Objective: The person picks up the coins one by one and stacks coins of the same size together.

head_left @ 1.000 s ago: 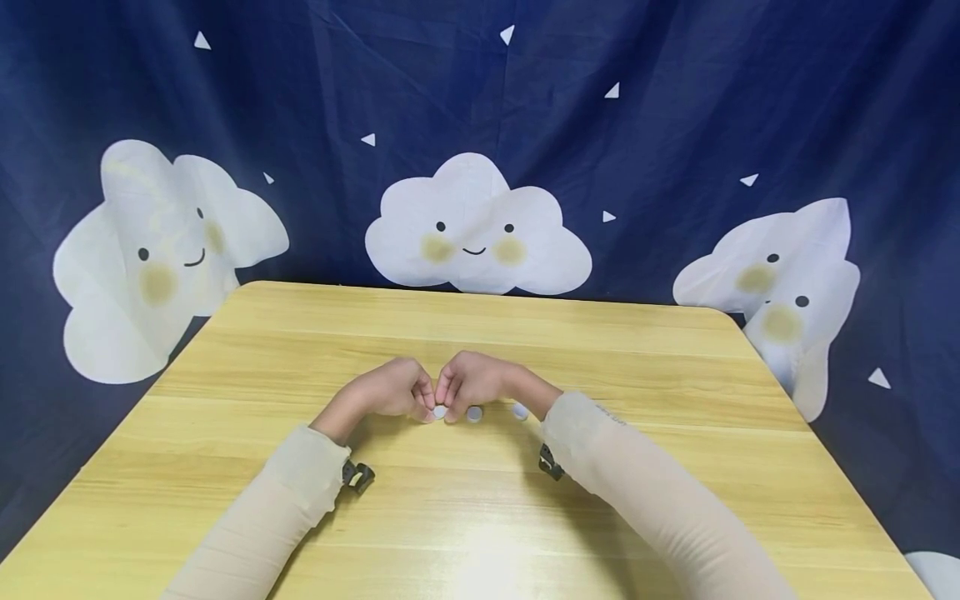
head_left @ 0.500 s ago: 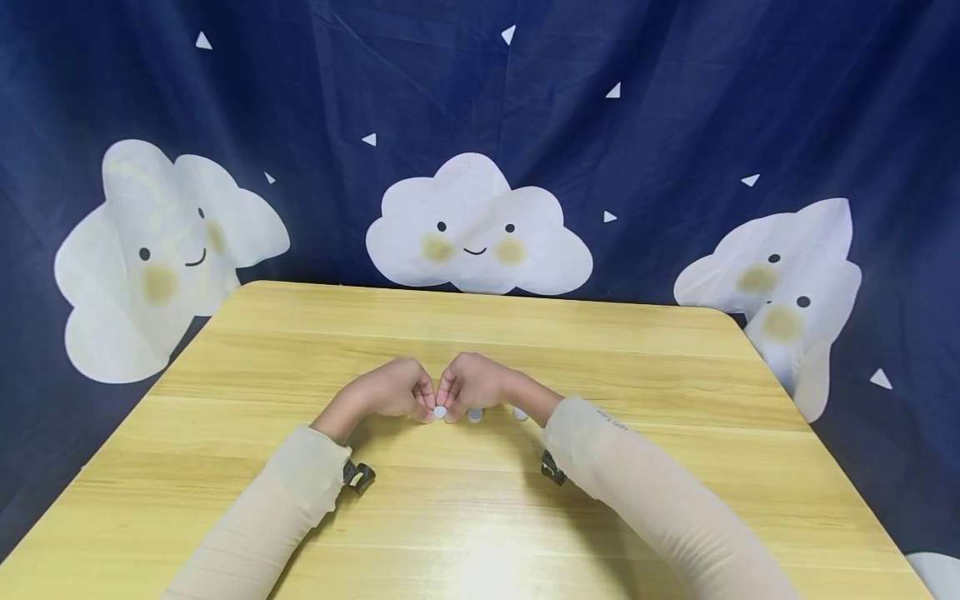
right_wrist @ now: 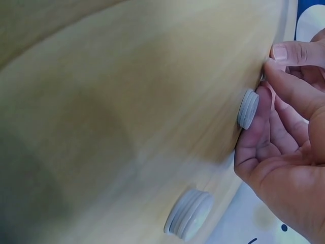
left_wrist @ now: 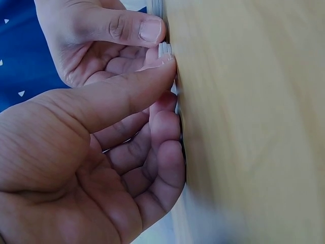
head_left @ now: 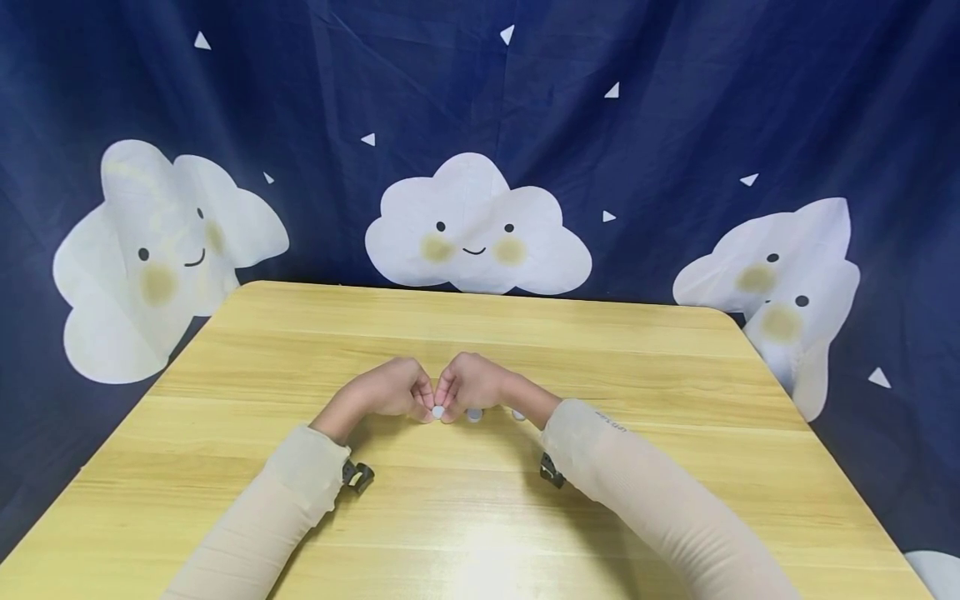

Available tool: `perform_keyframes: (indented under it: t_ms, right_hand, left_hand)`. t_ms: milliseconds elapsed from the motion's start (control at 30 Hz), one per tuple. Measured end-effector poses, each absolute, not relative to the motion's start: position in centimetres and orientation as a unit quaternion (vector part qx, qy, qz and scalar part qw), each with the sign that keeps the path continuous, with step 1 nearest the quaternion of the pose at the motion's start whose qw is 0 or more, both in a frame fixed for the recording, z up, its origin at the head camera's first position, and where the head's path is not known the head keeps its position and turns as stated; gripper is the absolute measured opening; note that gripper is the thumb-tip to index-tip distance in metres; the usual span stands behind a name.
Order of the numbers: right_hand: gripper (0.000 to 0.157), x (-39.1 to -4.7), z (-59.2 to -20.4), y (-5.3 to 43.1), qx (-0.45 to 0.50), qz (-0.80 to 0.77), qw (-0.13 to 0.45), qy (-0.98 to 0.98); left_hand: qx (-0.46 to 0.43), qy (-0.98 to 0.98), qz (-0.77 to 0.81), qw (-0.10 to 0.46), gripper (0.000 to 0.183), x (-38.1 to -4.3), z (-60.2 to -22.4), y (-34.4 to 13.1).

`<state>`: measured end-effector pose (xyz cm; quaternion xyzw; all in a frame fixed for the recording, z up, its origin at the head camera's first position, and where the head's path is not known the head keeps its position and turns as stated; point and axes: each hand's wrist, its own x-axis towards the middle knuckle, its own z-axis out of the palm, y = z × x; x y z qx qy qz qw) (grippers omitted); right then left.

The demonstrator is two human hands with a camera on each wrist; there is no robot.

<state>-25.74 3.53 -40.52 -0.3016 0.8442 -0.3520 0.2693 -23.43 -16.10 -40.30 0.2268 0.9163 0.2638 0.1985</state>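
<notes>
Near the middle of the table, my left hand (head_left: 390, 387) and right hand (head_left: 474, 379) meet at the fingertips. Between them they pinch a small stack of thin white discs (head_left: 438, 412); its layered edges (left_wrist: 165, 49) show between the two thumbs in the left wrist view. Just right of it, beside my right fingers, stands a second white disc stack (right_wrist: 248, 109). A third disc stack (right_wrist: 190, 214) stands farther right, partly covered by my right wrist in the head view. The discs' exact kind is unclear.
All the stacks are on a pale wooden table (head_left: 450, 500). Behind its far edge hangs a dark blue curtain (head_left: 637, 150) printed with white clouds. Black wrist straps (head_left: 358, 477) show below the rolled beige sleeves (head_left: 307, 467).
Both hands stay at the same disc stack. My right wrist has dipped slightly and covers more of the third stack than a second ago.
</notes>
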Motion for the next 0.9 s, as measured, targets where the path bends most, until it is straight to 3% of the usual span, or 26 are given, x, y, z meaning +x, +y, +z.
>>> perform_keyframes:
  t_ms: [900]
  right_hand:
    - [0.020, -25.89, -40.20, 4.29, -0.314, -0.359, 0.288, 0.830]
  left_hand:
    - [0.226, 0.916, 0.267, 0.199, 0.013, -23.39, -40.28, -16.28]
